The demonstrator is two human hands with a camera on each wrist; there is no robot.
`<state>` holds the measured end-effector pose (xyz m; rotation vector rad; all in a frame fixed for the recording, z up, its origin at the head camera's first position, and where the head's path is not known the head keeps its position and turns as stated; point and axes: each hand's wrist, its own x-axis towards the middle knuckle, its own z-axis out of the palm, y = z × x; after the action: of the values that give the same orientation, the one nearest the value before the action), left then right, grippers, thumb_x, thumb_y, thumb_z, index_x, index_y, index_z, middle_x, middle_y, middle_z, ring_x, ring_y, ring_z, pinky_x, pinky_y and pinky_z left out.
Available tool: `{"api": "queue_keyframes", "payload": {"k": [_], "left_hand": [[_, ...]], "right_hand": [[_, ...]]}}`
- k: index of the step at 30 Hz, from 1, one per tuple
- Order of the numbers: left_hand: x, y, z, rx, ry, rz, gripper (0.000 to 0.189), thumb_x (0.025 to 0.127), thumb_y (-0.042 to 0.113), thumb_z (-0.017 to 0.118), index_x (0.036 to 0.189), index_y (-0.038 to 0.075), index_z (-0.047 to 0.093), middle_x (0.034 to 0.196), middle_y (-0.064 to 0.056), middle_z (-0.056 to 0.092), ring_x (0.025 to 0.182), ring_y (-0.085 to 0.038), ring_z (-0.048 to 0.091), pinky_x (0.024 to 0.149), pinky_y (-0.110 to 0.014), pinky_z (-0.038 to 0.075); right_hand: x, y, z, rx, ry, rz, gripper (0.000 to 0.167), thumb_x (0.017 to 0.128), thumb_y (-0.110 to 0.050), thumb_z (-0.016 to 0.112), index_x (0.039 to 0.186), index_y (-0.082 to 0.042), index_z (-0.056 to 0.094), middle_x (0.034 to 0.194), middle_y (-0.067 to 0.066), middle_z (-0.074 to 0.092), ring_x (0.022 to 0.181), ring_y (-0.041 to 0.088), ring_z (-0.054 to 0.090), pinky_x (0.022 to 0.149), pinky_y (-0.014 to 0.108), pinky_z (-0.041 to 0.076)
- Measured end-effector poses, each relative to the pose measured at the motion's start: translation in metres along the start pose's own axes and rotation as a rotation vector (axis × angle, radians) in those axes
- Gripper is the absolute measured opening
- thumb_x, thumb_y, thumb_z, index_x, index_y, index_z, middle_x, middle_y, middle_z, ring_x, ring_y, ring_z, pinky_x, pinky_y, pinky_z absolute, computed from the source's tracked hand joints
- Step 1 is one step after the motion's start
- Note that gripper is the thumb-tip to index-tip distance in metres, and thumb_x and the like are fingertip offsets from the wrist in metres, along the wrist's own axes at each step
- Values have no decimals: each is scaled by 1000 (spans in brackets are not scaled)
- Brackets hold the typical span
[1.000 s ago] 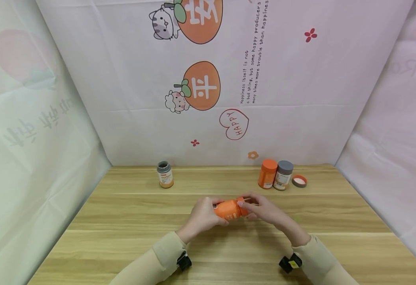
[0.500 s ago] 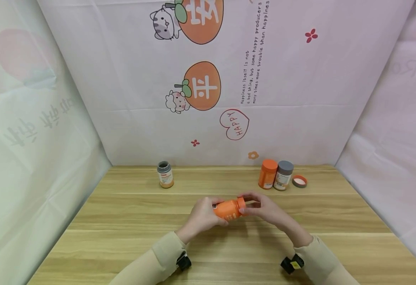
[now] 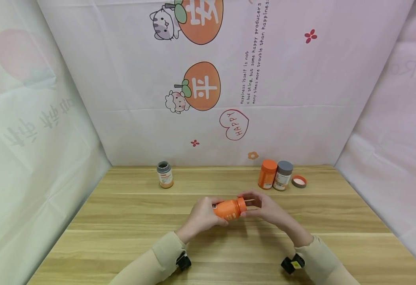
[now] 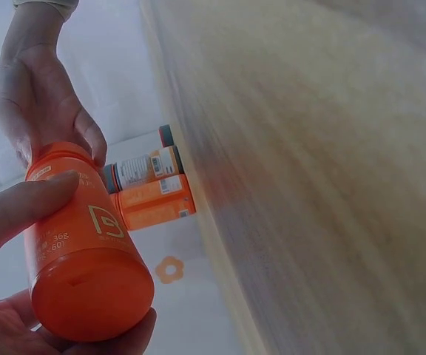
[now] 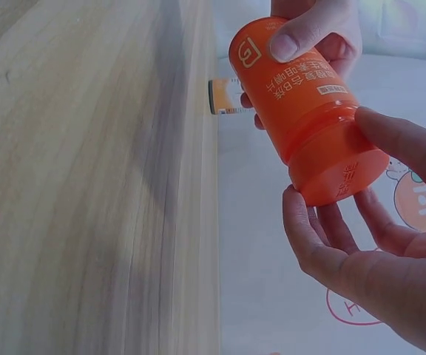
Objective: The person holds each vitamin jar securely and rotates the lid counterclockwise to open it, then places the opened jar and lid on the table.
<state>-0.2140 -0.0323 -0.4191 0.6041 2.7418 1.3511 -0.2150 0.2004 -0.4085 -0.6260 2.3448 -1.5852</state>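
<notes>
My left hand [image 3: 201, 217] grips the body of an orange pill bottle [image 3: 226, 209], its thumb lying along the printed side in the left wrist view. The bottle is tilted on its side above the table, with its base toward my left palm. An orange screw cap [image 5: 339, 166] sits on the bottle's neck and faces right. Around that cap's edge are the fingertips of my right hand [image 3: 266, 208], thumb on one side and fingers on the other. In the right wrist view the cap's end face shows between them, the palm standing back from it.
An uncapped bottle with a grey neck [image 3: 165, 175] stands at the back left. Back right, an orange bottle [image 3: 267, 174] and a grey-capped bottle [image 3: 283, 176] stand side by side. A loose cap [image 3: 299, 181] lies right of them, and a printed cloth [image 3: 140, 118] hangs behind.
My right hand's fingers have shifted round the cap and back toward its edge, the hand drifting slightly right. More of the cap shows now. The left hand and bottle have barely moved.
</notes>
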Motion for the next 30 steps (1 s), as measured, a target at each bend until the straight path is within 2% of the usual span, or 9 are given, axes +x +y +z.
{"api": "queue_keyframes", "payload": {"k": [6,10,13,18,21,23,27,29,30], "left_hand": [[0,-1,1,5,0,9,55,54,13,89,105,10,71,89,2,69,75,-10,57,68,-27,47],[0,-2,1,12,-3,14,54,54,13,89,105,10,71,90,3,69,76,-9,57,69,-27,48],[0,-2,1,26,-5,17,54,55,14,89,105,10,71,91,2,69,76,-9,57,70,-27,48],[-1,-1,1,35,-12,21,55,56,14,89,107,8,70,91,2,69,76,-9,57,70,-27,48],[-1,0,2,42,-15,20,56,56,14,89,108,8,70,92,1,69,77,-9,57,70,-27,47],[-2,1,2,54,-11,24,56,56,14,89,108,9,70,92,1,69,77,-9,57,70,-27,47],[-2,1,2,74,-4,28,57,56,15,89,108,8,70,93,1,69,77,-9,57,70,-27,47],[-1,1,2,78,-2,27,57,56,15,89,109,8,69,93,0,69,77,-9,57,69,-27,47],[-1,1,2,79,-2,26,58,56,15,89,109,8,69,93,0,69,77,-9,56,69,-27,47]], "right_hand": [[0,0,-1,14,-7,2,53,82,-18,74,128,-9,51,129,16,53,119,37,52,88,36,51],[0,-1,-1,5,6,64,50,87,-28,68,130,-9,50,130,17,53,117,32,54,89,39,51],[1,-2,-1,14,7,119,53,92,-37,60,133,-6,48,130,17,52,116,29,56,91,44,50],[6,-5,-5,21,-21,178,57,95,-44,51,132,-1,46,127,19,53,110,28,59,91,48,50],[9,-6,-7,-15,-51,225,59,97,-47,46,130,1,48,116,17,60,100,26,63,87,48,51],[11,-7,-8,-32,-86,254,60,98,-49,42,127,3,49,103,12,62,90,21,62,81,45,53],[14,-9,-8,-32,-149,289,58,98,-52,38,116,2,52,78,5,51,69,16,48,67,35,49],[14,-8,-8,-19,-171,295,57,98,-52,38,113,1,52,74,4,46,66,16,44,65,34,46],[14,-8,-8,-20,-172,296,57,98,-52,38,115,0,52,74,4,49,66,16,48,67,35,49]]}}
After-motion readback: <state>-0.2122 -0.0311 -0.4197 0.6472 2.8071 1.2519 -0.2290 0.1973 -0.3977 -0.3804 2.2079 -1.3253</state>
